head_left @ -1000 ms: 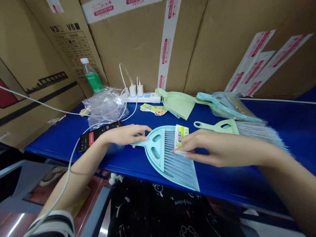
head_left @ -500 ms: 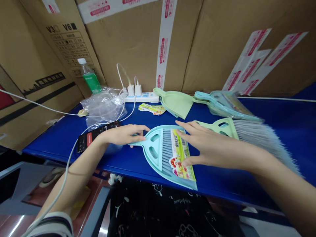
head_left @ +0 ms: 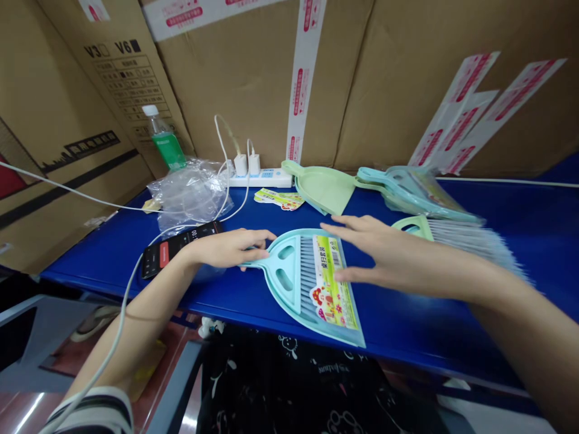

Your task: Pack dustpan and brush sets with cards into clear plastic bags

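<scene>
- L hand [head_left: 230, 247]: lies on the handle end of the teal dustpan [head_left: 289, 307], fingers pointing right along it, thumb tucked under. A loose closed hold on the handle, nothing else in it.
- L forearm comes in from low left, wrist about level w/ the table edge, palm down.
- R hand [head_left: 384, 256]: flat and wide open, fingers spread, holding nothing. It hovers just over the far right side of the pan, and the thumb tip touches the right edge of the label card [head_left: 332, 283].
- R arm comes in from the low right corner, reaching left across the table, palm down.
- Dustpan sits between my hands at the near edge of the blue table [head_left: 113, 253], handle to the L, wide mouth toward me and to the R.
- Teal brush [head_left: 289, 265] is nested inside it, grey bristles fanning to the mouth. The label lies flat on top of the bristles.
- Just behind my R hand is a green brush [head_left: 418, 224], partly hidden by the hand.
- Further back: green dustpan [head_left: 328, 188], a stack of teal pans [head_left: 407, 187], a pile of spare labels [head_left: 278, 198] and a power strip [head_left: 262, 178].
- Left of my L wrist is a phone [head_left: 174, 247], w/ a plastic bag [head_left: 190, 190] and a bottle [head_left: 165, 141] behind it.
</scene>
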Demonstrator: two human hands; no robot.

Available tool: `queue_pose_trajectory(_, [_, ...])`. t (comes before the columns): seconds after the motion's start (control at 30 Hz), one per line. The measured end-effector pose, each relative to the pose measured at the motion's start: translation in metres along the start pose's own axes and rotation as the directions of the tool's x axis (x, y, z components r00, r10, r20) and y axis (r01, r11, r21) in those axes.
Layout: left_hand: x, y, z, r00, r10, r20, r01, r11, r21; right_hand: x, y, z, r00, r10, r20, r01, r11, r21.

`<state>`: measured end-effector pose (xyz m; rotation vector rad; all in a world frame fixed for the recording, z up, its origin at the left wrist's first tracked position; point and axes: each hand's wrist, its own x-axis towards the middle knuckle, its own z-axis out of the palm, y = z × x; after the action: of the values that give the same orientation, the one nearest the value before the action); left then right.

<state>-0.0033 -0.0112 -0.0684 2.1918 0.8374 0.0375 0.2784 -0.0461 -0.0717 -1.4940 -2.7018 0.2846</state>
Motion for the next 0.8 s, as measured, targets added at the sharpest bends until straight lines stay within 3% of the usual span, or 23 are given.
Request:
queue_pose_trajectory(0.17, [0.001,0.0,0.005,0.998,0.03,0.056,-0.025,0.996,-0.088,0.023,0.015,0.006,0.977,0.005,-0.213,-0.003,1.0,0.01])
queue_pose_trajectory(0.33, [0.003,0.002,0.013,0.997,0.066,0.041,-0.065,0.997,-0.034,0.04,0.012,0.014,0.982,-0.029,-0.184,0.05,0.993,0.11])
queue_pose_trajectory(0.4, [0.003,0.005,0.012,0.996,0.087,-0.021,-0.085,0.992,0.09,0.042,0.009,0.015,0.982,-0.035,-0.186,0.064,0.986,0.153])
queue_pose_trajectory(0.47, [0.002,0.008,0.008,0.981,0.086,-0.175,-0.043,0.971,0.237,0.043,0.007,0.016,0.981,-0.032,-0.19,0.068,0.98,0.187])
queue_pose_trajectory(0.5, [0.0,0.01,0.003,0.953,0.064,-0.295,0.03,0.952,0.304,0.043,0.006,0.016,0.981,-0.024,-0.194,0.063,0.977,0.202])
queue_pose_trajectory(0.53, [-0.002,0.01,-0.002,0.897,0.027,-0.44,0.145,0.924,0.354,0.043,0.005,0.016,0.98,-0.013,-0.198,0.057,0.975,0.216])
queue_pose_trajectory(0.57, [-0.004,0.01,-0.008,0.807,-0.017,-0.59,0.294,0.879,0.377,0.043,0.003,0.016,0.98,-0.001,-0.201,0.048,0.972,0.229])
queue_pose_trajectory(0.63, [-0.009,0.008,-0.02,0.549,-0.084,-0.832,0.601,0.731,0.323,0.043,0.001,0.016,0.979,0.027,-0.201,0.024,0.969,0.247])
queue_pose_trajectory(0.67, [-0.011,0.006,-0.025,0.446,-0.111,-0.888,0.705,0.655,0.273,0.043,0.0,0.016,0.979,0.048,-0.199,0.004,0.968,0.25])
queue_pose_trajectory(0.7, [-0.012,0.002,-0.03,0.389,-0.15,-0.909,0.774,0.588,0.234,0.043,-0.001,0.016,0.978,0.073,-0.194,-0.023,0.969,0.246])
queue_pose_trajectory(0.73, [-0.013,-0.002,-0.033,0.376,-0.207,-0.903,0.817,0.533,0.218,0.044,-0.002,0.017,0.977,0.102,-0.187,-0.057,0.971,0.232])
queue_pose_trajectory(0.8, [-0.012,-0.011,-0.037,0.418,-0.341,-0.842,0.856,0.459,0.239,0.044,-0.003,0.017,0.973,0.153,-0.172,-0.121,0.976,0.183])
